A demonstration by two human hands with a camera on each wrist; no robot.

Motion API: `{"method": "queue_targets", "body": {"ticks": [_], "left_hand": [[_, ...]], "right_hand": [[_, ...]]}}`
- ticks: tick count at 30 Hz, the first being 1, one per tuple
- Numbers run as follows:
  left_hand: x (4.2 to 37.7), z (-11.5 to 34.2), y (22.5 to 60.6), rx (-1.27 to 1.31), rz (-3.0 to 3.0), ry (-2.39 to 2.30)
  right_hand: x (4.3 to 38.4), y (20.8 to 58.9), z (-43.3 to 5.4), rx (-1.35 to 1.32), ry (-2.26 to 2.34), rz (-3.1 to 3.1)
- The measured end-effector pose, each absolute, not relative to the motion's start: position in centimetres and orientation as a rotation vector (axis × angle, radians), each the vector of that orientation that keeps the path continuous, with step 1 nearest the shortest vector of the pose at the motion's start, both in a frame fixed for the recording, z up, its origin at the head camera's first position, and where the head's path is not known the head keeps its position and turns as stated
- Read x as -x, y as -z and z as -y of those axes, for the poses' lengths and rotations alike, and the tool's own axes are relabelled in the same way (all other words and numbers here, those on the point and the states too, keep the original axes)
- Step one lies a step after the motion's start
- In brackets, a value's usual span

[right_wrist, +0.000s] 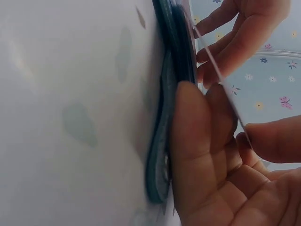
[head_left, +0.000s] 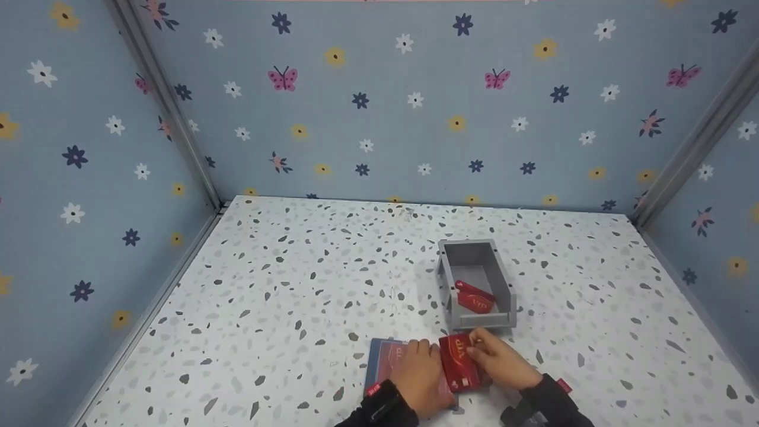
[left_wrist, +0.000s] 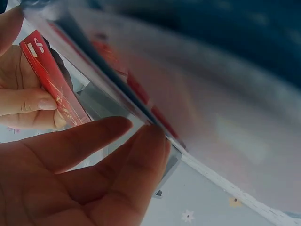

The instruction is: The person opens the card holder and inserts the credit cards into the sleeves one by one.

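Observation:
A red card with gold "VIP" lettering is pinched between the thumb and fingers of my right hand. It stands tilted over the right side of a blue card holder with clear pockets. Seen from the right wrist, the card is nearly edge-on. My left hand lies over the holder, fingers bent. In the left wrist view its fingertips grip the edge of a clear pocket. Reddish print shows through the pocket beside that hand.
Just beyond the hands stands a grey open-topped bin with red cards near its front end. The white speckled tabletop meets flowered wall panels at the back and both sides.

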State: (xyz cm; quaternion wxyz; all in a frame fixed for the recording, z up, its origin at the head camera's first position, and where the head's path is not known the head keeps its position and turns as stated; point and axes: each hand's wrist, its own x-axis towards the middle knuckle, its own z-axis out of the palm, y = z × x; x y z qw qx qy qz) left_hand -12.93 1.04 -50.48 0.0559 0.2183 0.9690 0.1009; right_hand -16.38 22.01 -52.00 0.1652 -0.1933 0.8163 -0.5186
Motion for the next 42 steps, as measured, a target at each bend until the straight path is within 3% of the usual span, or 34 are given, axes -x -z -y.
{"method": "queue_targets", "body": {"ticks": [25, 34, 42], "left_hand": [[12.9, 2.4, 49.0, -0.606, -2.705, -0.909], [12.4, -0.1, 50.5, -0.698, -3.112, -0.264], [12.2, -1.4, 50.6, -0.541, -3.086, -0.245]], "right_hand": [[16.4, 52.2, -22.2, 0.484, 1.529, -2.253], [16.5, 52.1, -22.3, 0.540, 1.544, -2.260], [16.4, 52.3, -22.3, 0.509, 1.576, -2.223]]}}
